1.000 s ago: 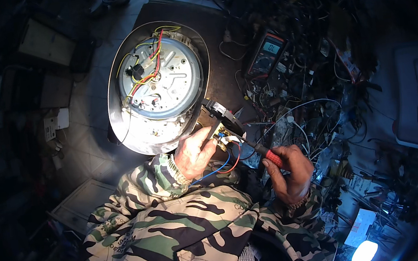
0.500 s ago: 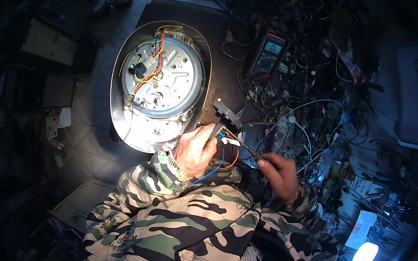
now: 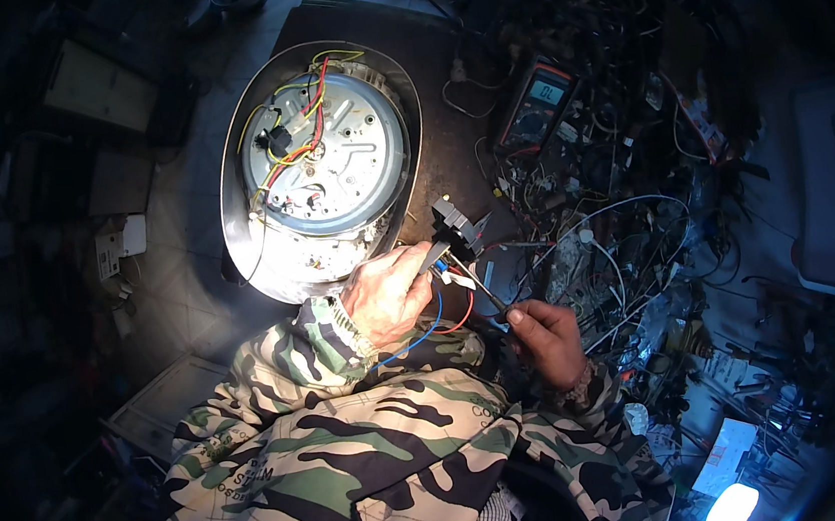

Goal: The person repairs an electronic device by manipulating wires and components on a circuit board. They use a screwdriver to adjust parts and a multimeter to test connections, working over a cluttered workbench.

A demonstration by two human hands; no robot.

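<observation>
In my left hand [image 3: 389, 293], closed, is a small electrical part [image 3: 454, 229] with a grey finned block and dark housing. Blue and red wires [image 3: 416, 344] trail from it over my sleeve. My right hand [image 3: 546, 342] pinches the handle of a thin-shafted tool, which looks like a screwdriver [image 3: 487, 295]. Its shaft slants up to the part beside my left fingers; the tip is hard to make out. Just beyond my left hand lies an open oval metal appliance shell [image 3: 415, 150] holding a round metal plate [image 3: 361, 170] with red, yellow and black wires.
A multimeter [image 3: 536, 108] with a lit display lies at the right of the dark bench top [image 3: 439, 123]. Tangled cables and scrap parts [image 3: 576, 235] cover the area to the right. A bright lamp [image 3: 732, 508] glows at the lower right, near a white box [image 3: 724, 456].
My right hand and the tool have shifted slightly up and left, towards the part. My left hand keeps its hold, with the part tilted a little differently.
</observation>
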